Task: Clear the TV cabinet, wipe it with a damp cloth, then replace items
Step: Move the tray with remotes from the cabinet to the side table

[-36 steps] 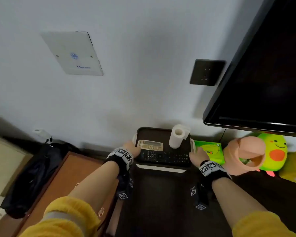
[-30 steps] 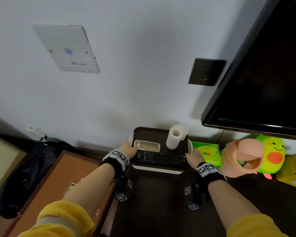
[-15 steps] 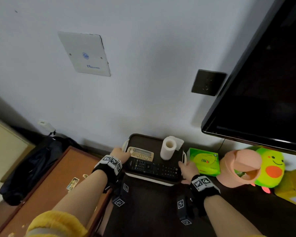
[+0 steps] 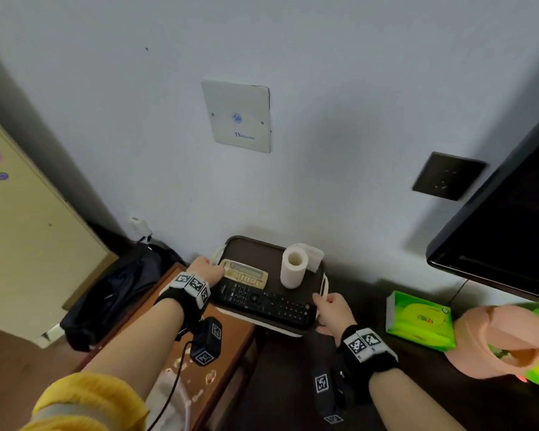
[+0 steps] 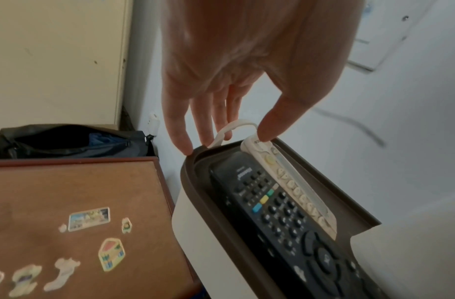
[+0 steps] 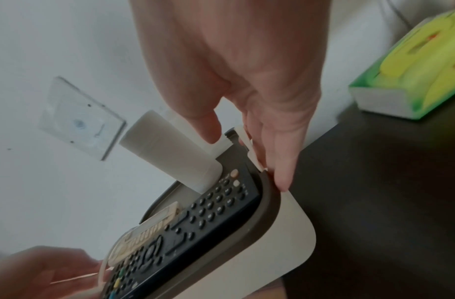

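Head view shows both hands at the ends of a shallow rectangular tray with a dark brown inside and a cream outer wall (image 4: 246,318), which sits at the left end of the dark TV cabinet top (image 4: 293,384), close to the wall. The left hand (image 4: 206,270) has its fingers threaded through the tray's thin white loop handle (image 5: 235,126), with the thumb down on the end of a cream remote control (image 4: 246,274). The right hand (image 4: 335,311) has its fingers curled at the opposite white handle (image 6: 246,141) and along the tray's outer wall, thumb hovering above the rim; whether that grip has fully closed is hard to tell. On the tray lie a long black remote control (image 4: 263,301), the cream one and an upright white paper roll (image 4: 293,269). I judge this to be the clearing step, with the tray about to be carried off. To do it well, both ends should rise together and stay level, since the roll stands free and could topple, and the remotes could slide toward a low end. A slow, even carry toward the brown wooden side table with stickers (image 4: 221,362) just beside the cabinet looks simplest. Still on the cabinet are a green tissue pack (image 4: 417,321) and a peach plastic bin (image 4: 501,343).
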{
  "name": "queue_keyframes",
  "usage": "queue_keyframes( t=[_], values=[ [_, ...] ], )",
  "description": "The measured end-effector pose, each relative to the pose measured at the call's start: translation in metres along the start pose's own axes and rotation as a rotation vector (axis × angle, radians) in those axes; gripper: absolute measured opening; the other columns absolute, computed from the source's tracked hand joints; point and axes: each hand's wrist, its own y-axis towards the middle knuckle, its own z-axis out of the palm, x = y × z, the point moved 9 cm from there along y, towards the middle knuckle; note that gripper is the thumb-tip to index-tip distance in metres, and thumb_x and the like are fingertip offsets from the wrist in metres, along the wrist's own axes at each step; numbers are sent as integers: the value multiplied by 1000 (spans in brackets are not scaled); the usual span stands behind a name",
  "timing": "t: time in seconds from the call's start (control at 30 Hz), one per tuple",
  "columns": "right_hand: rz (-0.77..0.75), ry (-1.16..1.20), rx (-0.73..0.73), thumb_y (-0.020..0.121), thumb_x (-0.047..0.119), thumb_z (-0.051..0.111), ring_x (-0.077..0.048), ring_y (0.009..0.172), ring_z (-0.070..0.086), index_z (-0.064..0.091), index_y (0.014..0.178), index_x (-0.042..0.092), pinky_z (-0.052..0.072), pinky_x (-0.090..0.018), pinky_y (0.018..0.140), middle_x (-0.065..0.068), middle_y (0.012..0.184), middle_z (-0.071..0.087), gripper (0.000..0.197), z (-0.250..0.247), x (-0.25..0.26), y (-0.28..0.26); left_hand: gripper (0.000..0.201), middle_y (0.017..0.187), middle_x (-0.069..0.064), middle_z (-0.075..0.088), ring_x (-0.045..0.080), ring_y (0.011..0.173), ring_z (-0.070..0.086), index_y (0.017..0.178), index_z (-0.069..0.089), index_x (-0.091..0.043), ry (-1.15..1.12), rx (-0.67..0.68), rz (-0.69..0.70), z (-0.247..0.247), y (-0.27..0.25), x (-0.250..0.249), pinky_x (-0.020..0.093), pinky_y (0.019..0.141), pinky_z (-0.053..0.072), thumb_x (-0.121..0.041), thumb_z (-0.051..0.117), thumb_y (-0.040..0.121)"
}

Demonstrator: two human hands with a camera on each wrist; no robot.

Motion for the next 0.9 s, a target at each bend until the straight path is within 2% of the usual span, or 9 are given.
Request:
queue_keyframes(
  t=[0.1,0.17,0.23,0.3,0.37,0.47,0.63,0.77,0.9],
  values=[
    [-8,22,43,93,35,53,-22,96,61,48,105,16,56,-35,74,-10,108,61,23,48,4,-3,37,114,27,62,37,107,60,107,60,10,62,-45,-5,-33,22,20,37,88,46,-17,56,82],
    [-2,48,50,93,35,54,-20,90,60,50,105,15,55,-32,70,-10,105,61,23,80,1,-3,35,109,26,64,36,103,61,106,62,8,99,-32,0,-49,39,37,35,81,46,-16,55,82],
    [4,65,45,93,35,54,-21,90,60,50,101,17,55,-33,72,-10,105,61,20,111,-5,-1,33,100,19,66,33,96,63,105,63,3,122,-11,2,-60,58,54,31,72,42,-18,55,81],
    [19,79,30,93,35,54,-24,96,61,49,94,19,56,-36,76,-10,106,61,16,140,-15,3,39,103,19,67,32,94,64,111,62,3,143,1,-10,-68,78,76,32,72,44,-19,55,80],
    [31,86,14,93,34,54,-24,92,60,50,92,18,55,-41,80,-12,106,61,17,167,-26,8,45,108,22,66,33,95,64,115,60,4,154,12,-15,-71,98,98,34,76,47,-20,56,78],
    [65,112,2,92,34,54,-21,84,57,50,91,18,53,-44,86,-10,101,61,16,200,-48,15,50,113,26,64,37,102,63,115,58,8,202,34,-12,-67,125,127,39,87,49,-23,57,75],
    [150,182,-1,91,33,57,-23,90,59,51,91,16,51,-46,90,-10,102,61,18,241,-92,29,57,115,23,63,36,104,62,119,57,5,254,71,-44,-49,163,171,38,90,48,-28,58,72],
    [202,201,-13,89,33,59,-25,97,58,50,106,13,50,-44,93,-9,104,59,27,261,-122,44,60,134,21,51,36,122,50,132,44,1,283,66,-80,-34,168,187,38,101,41,-26,61,81],
    [258,253,-7,88,32,62,-24,100,58,50,109,12,46,-45,98,-9,106,60,32,273,-143,57,61,137,19,46,34,126,46,136,38,-1,303,89,-100,-19,180,197,37,103,39,-25,59,84]
  ],
)
